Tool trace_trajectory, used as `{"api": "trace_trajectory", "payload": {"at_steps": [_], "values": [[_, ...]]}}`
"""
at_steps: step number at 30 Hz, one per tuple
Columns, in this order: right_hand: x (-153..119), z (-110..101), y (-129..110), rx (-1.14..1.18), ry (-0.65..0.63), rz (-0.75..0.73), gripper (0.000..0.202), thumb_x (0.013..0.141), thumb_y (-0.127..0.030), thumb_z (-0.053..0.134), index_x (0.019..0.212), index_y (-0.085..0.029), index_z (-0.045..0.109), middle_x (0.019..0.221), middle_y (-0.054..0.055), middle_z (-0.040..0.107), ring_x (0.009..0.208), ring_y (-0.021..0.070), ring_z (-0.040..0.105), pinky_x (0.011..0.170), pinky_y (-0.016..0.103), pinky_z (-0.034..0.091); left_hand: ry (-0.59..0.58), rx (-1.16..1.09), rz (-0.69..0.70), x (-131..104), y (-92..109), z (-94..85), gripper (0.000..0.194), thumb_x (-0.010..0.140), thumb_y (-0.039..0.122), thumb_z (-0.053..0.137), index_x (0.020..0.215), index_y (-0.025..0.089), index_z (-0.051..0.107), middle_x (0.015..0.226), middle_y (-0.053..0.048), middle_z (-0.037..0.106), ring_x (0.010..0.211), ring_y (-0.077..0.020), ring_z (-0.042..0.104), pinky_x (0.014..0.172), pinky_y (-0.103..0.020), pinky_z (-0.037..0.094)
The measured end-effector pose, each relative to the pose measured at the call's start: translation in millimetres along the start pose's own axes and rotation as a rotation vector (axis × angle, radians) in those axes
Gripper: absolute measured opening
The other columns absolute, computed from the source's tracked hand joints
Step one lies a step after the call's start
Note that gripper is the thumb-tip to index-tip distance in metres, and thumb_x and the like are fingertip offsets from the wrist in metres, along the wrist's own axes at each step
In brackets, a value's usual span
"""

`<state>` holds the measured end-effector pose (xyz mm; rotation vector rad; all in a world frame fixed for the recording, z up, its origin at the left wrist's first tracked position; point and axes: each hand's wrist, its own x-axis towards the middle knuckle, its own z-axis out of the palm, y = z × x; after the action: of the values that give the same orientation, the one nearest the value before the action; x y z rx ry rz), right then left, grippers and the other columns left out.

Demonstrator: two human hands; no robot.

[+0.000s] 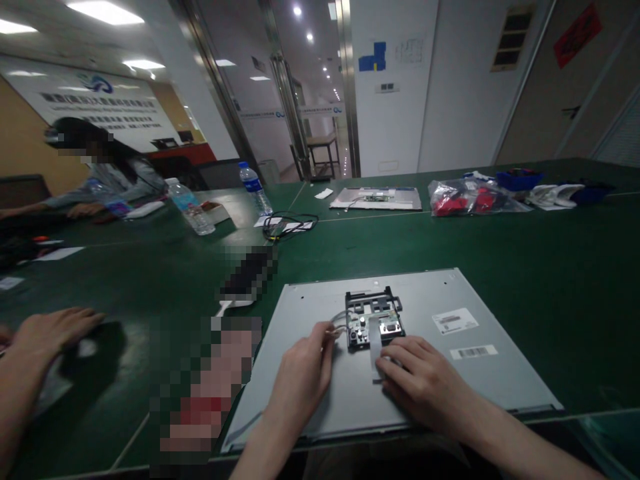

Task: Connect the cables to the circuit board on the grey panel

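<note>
Pinching thin wires (341,327) with the left hand (300,367); touching the flat ribbon (375,343) with the right hand (423,373), grip hard to tell. Flat on the counter (550,300), a likely stiff panel (425,293), best held by edges, under a delicate-looking circuit board (358,327).

A panel (410,407) is laid on the table (375,243), at its near side. On the panel, a frame (374,291) with a circuit board (361,328) in it is set toward the far edge, and two labels (455,320) are placed to its right. Behind the panel, a second panel (395,198) is laid well apart, with a plastic bag (465,201) just to its right. A coiled cable (280,233) is placed left of the second panel, between it and a bottle (190,208).
</note>
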<state>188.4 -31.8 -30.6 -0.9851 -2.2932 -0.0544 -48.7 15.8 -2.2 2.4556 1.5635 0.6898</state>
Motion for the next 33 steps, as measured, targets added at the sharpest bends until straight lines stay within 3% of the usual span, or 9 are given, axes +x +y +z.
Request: {"api": "trace_trajectory", "payload": {"at_steps": [3,7,18,24,33], "values": [[0.4,0.2,0.1,0.0,0.012,-0.008,0.024,0.093,-0.016,0.054,0.115,-0.014,0.061,0.108,0.009,0.066,0.103,0.0252,0.057,0.09,0.042,0.047,-0.021,0.048,-0.016,-0.6,1.6,3.0,0.011,0.097,0.022,0.041,0.1,0.021,0.052,0.082,-0.004,0.071,0.071,-0.0218,0.07,0.063,-0.03,0.05],[0.1,1.1,0.6,-0.001,0.001,-0.01,0.023,0.093,-0.016,0.054,0.115,-0.013,0.061,0.108,0.009,0.066,0.103,0.0253,0.057,0.091,0.041,0.047,0.02,0.149,0.08,-1.4,2.1,4.3,0.018,0.098,0.02,0.039,0.1,0.021,0.056,0.078,-0.004,0.069,0.068,-0.0222,0.068,0.061,-0.03,0.048],[0.6,0.6,0.9,-0.013,0.011,-0.018,0.024,0.09,-0.015,0.056,0.113,-0.015,0.062,0.107,0.009,0.066,0.102,0.0243,0.058,0.088,0.04,0.048,0.091,0.238,0.215,-2.7,-1.2,6.7,0.03,0.089,0.009,0.046,0.112,0.021,0.063,0.089,-0.004,0.074,0.073,-0.0224,0.068,0.067,-0.033,0.05],[0.5,1.9,0.8,-0.009,0.022,-0.012,0.023,0.091,-0.016,0.055,0.113,-0.015,0.062,0.106,0.009,0.067,0.102,0.0242,0.058,0.089,0.04,0.048,0.07,0.212,0.291,-1.5,0.3,7.6,0.036,0.087,0.008,0.049,0.117,0.022,0.064,0.107,-0.006,0.074,0.087,-0.0226,0.07,0.074,-0.035,0.054],[-0.3,1.4,1.5,-0.02,-0.005,-0.012,0.023,0.091,-0.016,0.057,0.114,-0.016,0.061,0.107,0.01,0.067,0.103,0.024,0.059,0.09,0.04,0.049,-0.004,0.162,0.254,1.5,-0.9,5.9,0.043,0.082,0.003,0.057,0.119,0.022,0.066,0.116,-0.005,0.071,0.093,-0.0237,0.066,0.081,-0.038,0.056]]}}
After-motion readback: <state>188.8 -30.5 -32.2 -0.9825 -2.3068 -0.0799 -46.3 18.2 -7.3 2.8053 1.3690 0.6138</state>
